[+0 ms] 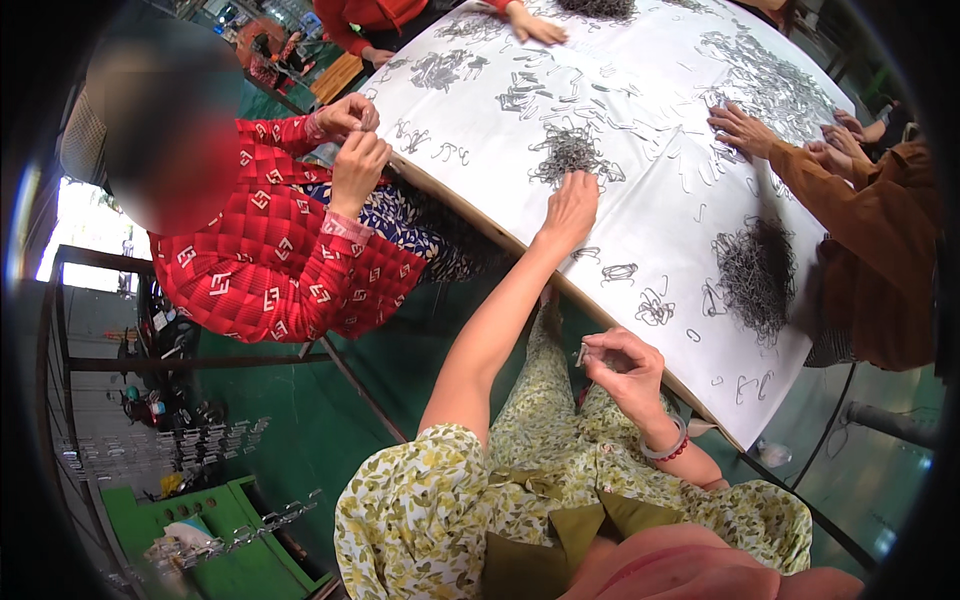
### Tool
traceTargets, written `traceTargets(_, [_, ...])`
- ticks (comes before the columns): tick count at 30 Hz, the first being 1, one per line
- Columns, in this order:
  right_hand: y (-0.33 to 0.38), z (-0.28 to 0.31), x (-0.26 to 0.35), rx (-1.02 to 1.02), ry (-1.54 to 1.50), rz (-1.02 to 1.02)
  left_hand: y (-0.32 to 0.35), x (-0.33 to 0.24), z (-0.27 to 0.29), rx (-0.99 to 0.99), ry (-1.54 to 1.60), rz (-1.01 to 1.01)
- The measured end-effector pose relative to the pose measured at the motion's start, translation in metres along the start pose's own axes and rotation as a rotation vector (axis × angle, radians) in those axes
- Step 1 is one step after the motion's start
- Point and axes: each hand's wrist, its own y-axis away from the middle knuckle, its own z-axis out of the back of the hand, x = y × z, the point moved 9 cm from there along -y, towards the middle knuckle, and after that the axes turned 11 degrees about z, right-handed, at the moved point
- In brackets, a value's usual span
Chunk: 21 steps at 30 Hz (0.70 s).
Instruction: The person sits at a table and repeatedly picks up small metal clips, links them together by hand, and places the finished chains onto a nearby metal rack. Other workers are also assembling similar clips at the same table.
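My left hand (573,208) reaches over the white tabletop (635,215) to the near side of a tangled pile of bent metal wire hooks (567,152). Its fingers are drawn together at the pile's edge, and the fingertips are partly hidden. Near my lap, just off the table's edge, my right hand (628,368) pinches a small metal piece (581,353) between thumb and forefinger; its exact shape is too small to tell. Between the hands, small groups of wire hooks (619,272) and loose ones (655,308) lie on the white cover.
At left, a person in a red patterned jacket (290,250) works with both hands raised. A brown-sleeved person's hand (745,130) rests among hooks at right, near a large dark pile (757,280). Another hand (537,24) lies across the table. A green machine (215,545) stands lower left.
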Motion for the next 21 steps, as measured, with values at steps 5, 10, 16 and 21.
traceTargets(5, [-0.005, -0.007, 0.01, 0.008, 0.104, 0.023, 0.044, -0.013, 0.069, 0.057, 0.483, 0.106])
traceTargets(10, [-0.004, -0.007, 0.023, -0.02, 0.09, 0.083, 0.113, -0.037, 0.133, 0.178, 0.861, 0.374])
traceTargets(16, [0.004, -0.003, 0.02, -0.056, 0.181, 0.087, 0.186, -0.057, 0.171, 0.094, 1.099, 0.177])
traceTargets(21, [0.012, -0.007, 0.028, -0.018, 0.171, 0.181, 0.206, -0.057, 0.161, -0.029, 0.872, 0.168])
